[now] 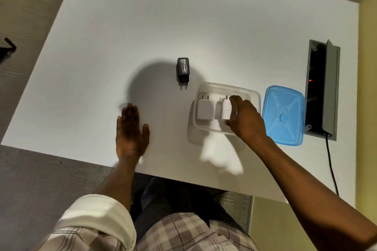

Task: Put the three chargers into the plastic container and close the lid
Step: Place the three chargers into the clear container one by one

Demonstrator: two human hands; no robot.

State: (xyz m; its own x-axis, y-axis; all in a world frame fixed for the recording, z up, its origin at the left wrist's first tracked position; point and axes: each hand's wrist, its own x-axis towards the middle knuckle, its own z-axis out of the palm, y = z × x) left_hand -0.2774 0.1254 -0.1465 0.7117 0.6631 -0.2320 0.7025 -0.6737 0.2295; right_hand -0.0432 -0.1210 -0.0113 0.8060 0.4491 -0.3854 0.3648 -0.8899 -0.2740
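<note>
A clear plastic container [254, 96] sits open on the white table, right of centre. One white charger [204, 109] lies flat in its left half. My right hand [245, 120] reaches into the container, fingers and thumb closed around a second white charger [226, 109] beside the first. A black charger [183, 69] lies on the table up and left of the container, prongs toward me. The blue lid [283, 115] rests on the table just right of the container. My left hand [130, 130] lies flat on the table to the left, holding nothing.
A grey cable hatch [330, 87] stands open in the table at the far right, with a black cord [331, 169] running from it over the near edge. The table's near edge [183, 180] runs close to my body.
</note>
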